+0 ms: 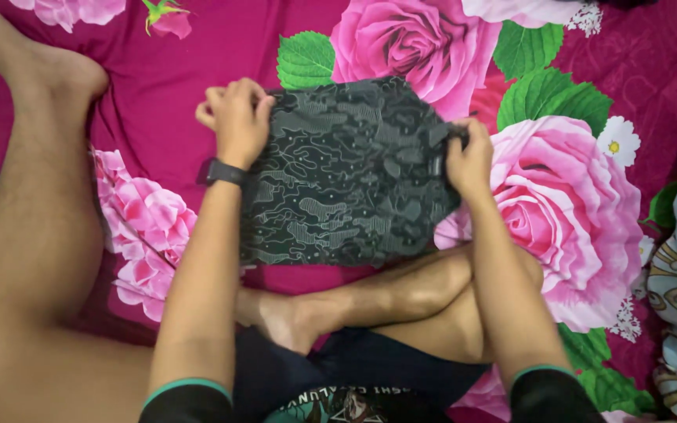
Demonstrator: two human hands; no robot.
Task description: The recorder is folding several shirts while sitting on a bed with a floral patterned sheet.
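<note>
Rose-print bedsheet (166,86) bears a dark patterned garment (346,172), left hand (237,117) and right hand (468,160) clamping its edges

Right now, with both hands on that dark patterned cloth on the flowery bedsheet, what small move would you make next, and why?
Probably bring the two gripped sides toward each other to fold it narrower. The left hand pinches the top left edge of the dark patterned garment, and the right hand pinches the right edge. It already lies fairly flat on the floral bedsheet, so it looks ready for a fold.

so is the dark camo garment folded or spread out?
Folded. The dark camo garment lies as a compact block on the floral sheet, no sleeves or legs showing; left hand and right hand grip its side edges.
</note>
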